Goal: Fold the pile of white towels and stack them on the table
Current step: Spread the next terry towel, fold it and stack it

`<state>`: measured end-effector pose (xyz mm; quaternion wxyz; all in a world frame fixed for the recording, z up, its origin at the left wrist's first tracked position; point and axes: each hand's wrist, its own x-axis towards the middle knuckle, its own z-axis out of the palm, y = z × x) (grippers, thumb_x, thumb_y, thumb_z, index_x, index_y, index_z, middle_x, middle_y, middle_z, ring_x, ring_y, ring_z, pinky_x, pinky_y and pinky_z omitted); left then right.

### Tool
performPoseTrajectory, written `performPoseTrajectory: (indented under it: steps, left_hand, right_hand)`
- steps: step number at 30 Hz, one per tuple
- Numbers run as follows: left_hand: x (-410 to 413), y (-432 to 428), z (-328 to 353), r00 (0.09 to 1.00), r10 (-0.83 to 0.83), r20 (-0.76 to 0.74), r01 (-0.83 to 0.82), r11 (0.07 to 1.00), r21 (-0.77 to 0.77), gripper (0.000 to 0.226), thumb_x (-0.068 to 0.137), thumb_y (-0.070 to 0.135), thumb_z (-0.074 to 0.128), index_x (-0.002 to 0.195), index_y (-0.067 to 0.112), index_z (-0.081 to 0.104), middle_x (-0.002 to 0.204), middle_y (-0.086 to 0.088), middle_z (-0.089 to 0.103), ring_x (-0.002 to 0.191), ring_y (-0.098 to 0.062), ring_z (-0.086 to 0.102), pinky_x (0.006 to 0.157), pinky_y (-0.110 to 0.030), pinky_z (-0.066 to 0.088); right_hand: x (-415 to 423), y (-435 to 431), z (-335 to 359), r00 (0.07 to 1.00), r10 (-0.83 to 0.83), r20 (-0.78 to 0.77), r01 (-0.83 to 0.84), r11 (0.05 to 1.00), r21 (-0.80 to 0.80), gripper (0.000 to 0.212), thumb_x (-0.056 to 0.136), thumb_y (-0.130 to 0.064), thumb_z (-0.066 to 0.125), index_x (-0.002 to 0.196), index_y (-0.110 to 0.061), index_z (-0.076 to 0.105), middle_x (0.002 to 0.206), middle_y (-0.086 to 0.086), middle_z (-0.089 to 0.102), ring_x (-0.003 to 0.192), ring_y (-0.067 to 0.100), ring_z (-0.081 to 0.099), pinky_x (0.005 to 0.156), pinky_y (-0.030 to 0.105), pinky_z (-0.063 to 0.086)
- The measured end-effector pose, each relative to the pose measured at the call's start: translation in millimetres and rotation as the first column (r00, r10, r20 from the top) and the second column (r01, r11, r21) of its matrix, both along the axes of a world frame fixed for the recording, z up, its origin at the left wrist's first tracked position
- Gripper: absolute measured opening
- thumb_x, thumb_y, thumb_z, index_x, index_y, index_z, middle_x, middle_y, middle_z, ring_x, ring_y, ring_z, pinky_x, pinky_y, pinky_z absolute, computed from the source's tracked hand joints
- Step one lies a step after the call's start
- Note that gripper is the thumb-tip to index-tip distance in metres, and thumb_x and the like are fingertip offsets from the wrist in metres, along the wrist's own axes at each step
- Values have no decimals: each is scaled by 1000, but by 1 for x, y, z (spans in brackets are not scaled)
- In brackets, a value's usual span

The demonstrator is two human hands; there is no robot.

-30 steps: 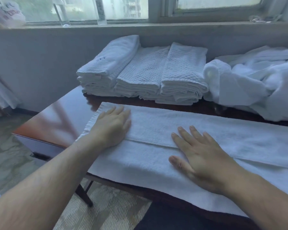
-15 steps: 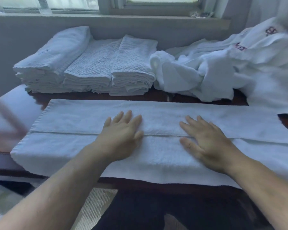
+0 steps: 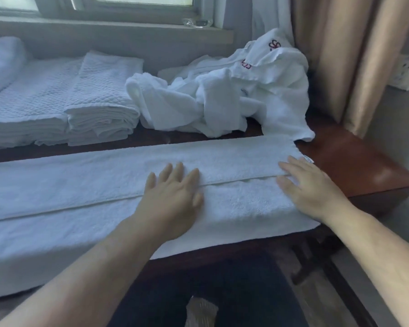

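A long white towel (image 3: 104,182) lies flat across the front of the counter (image 3: 354,166). Its far half is folded over toward the person, so one edge runs like a line down the middle. Both hands lie flat on it with fingers straight and a little spread. They hold nothing. I think they press down to make the fold smooth and keep it from sliding.

The left hand (image 3: 172,197) lies near the middle of the towel, right across the fold line. The right hand (image 3: 309,187) lies at the towel's right end, fingers pointing at the corner.

Behind the towel, the folded towels (image 3: 99,100) sit stacked by the wall. Beside them is the messy pile (image 3: 222,97) not yet folded.
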<state>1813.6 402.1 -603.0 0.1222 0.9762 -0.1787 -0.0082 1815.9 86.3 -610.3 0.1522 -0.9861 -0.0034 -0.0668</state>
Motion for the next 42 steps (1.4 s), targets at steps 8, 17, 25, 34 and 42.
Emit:
performPoseTrajectory:
  steps: [8, 17, 25, 34, 42]
  left_hand:
    - [-34, -65, -8, 894, -371, 250, 384, 923, -4, 43, 97, 60, 36, 129, 35, 51, 133, 14, 49, 124, -16, 45, 104, -39, 38]
    - [-32, -57, -9, 873, -441, 207, 424, 897, 122, 69, 83, 74, 51, 139, 38, 36, 141, 14, 38, 130, -18, 41, 110, -42, 38]
    - [-37, -67, -4, 908, -357, 218, 357, 933, 39, 61, 80, 72, 52, 133, 43, 40, 134, 15, 45, 122, -16, 46, 106, -36, 38]
    - [-30, -71, 7, 961, -233, 148, 262, 939, -223, 10, 98, 44, 55, 95, 39, 63, 113, 24, 56, 108, -6, 48, 95, -27, 41]
    - [-32, -84, 14, 965, -248, 85, 255, 963, -90, 34, 85, 66, 56, 106, 40, 55, 111, 20, 49, 102, -8, 45, 89, -33, 45]
  right_hand:
    - [-58, -13, -47, 894, 250, 372, -168, 956, -241, 89, 83, -70, 58, 152, -18, 37, 158, 16, 32, 149, 36, 25, 121, 56, 16]
    - [-51, -35, -61, 701, 392, 595, -243, 916, -318, 64, 78, -26, 73, 132, -13, 42, 135, 16, 44, 123, 37, 53, 103, 52, 43]
    - [-50, -24, -28, 655, 285, 700, -184, 958, -219, 37, 71, -4, 54, 105, -16, 51, 95, 6, 65, 89, 26, 56, 83, 34, 35]
    - [-32, -21, 17, 893, 79, 443, -217, 938, 269, 14, 78, -11, 81, 86, -20, 74, 81, -15, 69, 85, 6, 64, 83, 23, 49]
    - [-5, -32, 42, 989, 86, 120, -142, 780, 610, 16, 78, -22, 87, 85, -31, 75, 84, -3, 77, 77, 10, 74, 65, 22, 55]
